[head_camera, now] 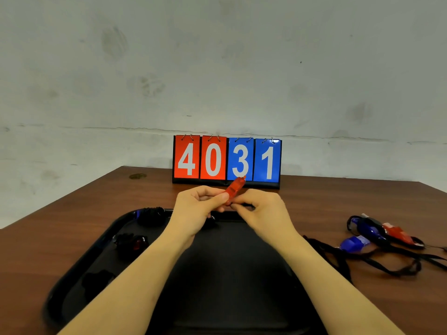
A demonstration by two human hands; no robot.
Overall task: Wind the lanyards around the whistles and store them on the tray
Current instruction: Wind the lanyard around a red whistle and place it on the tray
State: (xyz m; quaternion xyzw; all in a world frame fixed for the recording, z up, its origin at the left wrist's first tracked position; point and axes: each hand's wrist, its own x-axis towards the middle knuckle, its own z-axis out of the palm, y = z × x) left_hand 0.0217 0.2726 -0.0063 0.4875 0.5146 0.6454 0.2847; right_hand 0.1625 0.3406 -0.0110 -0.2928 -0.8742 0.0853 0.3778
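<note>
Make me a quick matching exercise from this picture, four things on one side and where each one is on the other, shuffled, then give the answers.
Things:
1. red whistle
2. scoreboard
3. wound whistles
4. loose whistles

Places:
A. on the table, right of the tray
B. held between both hands, above the tray
C. standing at the table's far edge by the wall
D. along the tray's left side

Pairs: 1-B, 2-C, 3-D, 4-A
</note>
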